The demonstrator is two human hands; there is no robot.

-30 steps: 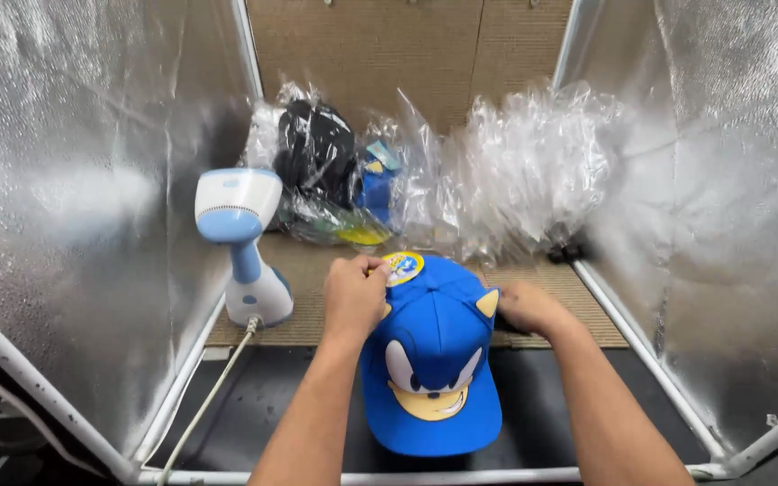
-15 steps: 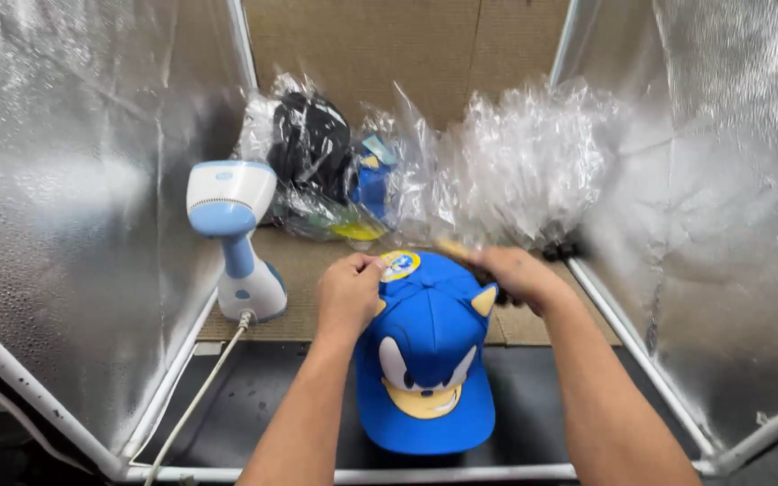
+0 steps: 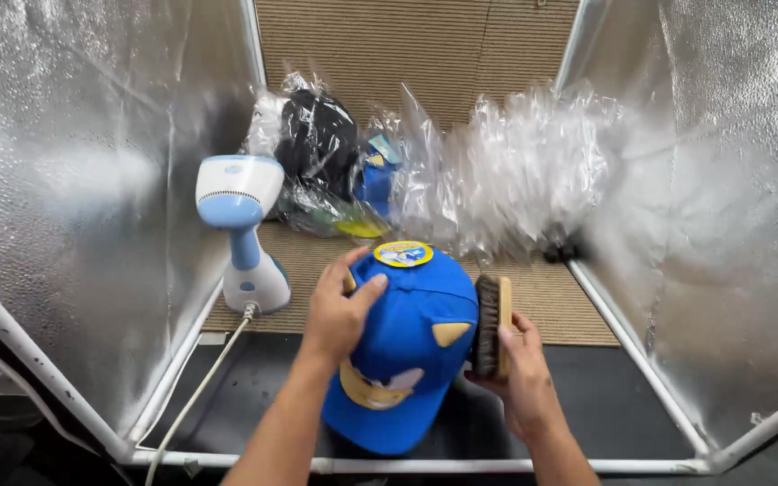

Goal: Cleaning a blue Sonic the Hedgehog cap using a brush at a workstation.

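Gripping cap (image 3: 407, 346) crown, left hand (image 3: 339, 310) clamped; right hand (image 3: 520, 378) closed on brush (image 3: 491, 326), bristles seemingly touching cap.

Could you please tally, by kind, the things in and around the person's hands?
Blue cartoon-face caps: 1
Wooden bristle brushes: 1
Blue-and-white handheld steamers: 1
Bare hands, left hand and right hand: 2
Total: 5

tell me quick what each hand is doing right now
left hand: gripping the crown of the blue character cap
right hand: closed on a wooden bristle brush against the cap
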